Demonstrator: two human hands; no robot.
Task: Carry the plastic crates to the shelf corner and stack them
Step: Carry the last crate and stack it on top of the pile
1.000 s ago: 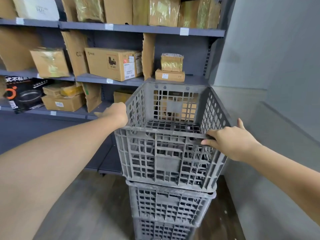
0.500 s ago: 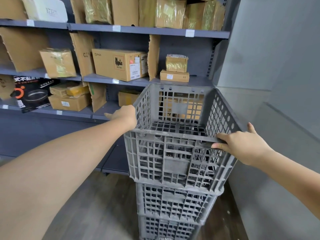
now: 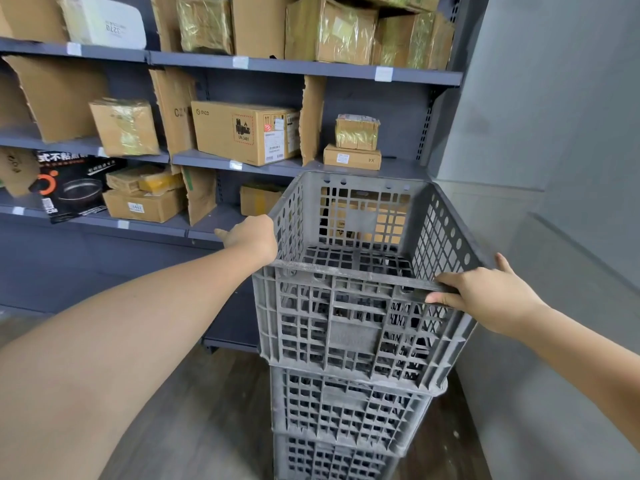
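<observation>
Only a little has been changed. The whole scene is now seen a bit more to the right and a bit lower than before, so the boxes (image 3: pixel 244 131) on the shelf (image 3: pixel 304 68) are shifted that way. The near edge of the top crate (image 3: pixel 349 327) is seen slightly lower too. The left hand (image 3: pixel 252 237) and the right hand (image 3: pixel 485 296) have been carried along with it. It cannot be told whether the crate itself was moved or only the camera.

Grey lattice top crate (image 3: pixel 349 327), upright on two stacked crates (image 3: pixel 343 424)
</observation>
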